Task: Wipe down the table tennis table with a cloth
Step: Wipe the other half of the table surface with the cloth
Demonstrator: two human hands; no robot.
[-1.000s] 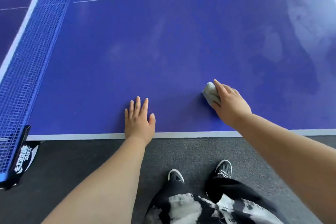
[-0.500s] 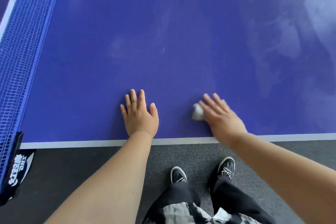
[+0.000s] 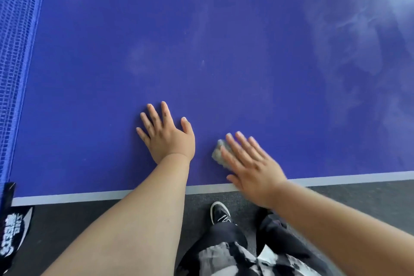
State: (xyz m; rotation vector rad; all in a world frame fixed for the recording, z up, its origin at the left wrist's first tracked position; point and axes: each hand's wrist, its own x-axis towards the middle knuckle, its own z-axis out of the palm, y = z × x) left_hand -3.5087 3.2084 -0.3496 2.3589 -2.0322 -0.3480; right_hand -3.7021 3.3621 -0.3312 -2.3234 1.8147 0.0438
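Note:
The blue table tennis table (image 3: 224, 40) fills most of the view, with its white side line near me. My left hand (image 3: 167, 135) lies flat on the surface, fingers spread. To its right, my right hand (image 3: 251, 163) presses a small grey cloth (image 3: 217, 152) onto the table with straight fingers, close to the white edge. Only the cloth's left part shows; the hand covers the remainder. The right hand is motion-blurred.
The blue net (image 3: 15, 63) runs along the left side, ending at a black clamp (image 3: 7, 195) on the table's edge. Dusty pale smears (image 3: 349, 47) mark the right part of the surface. Below the edge are grey carpet (image 3: 369, 199) and my shoe (image 3: 220, 213).
My right hand has dragged the cloth left and back toward the near edge, its fingers flattening over it. The left hand has stayed flat in place. The view has tilted closer.

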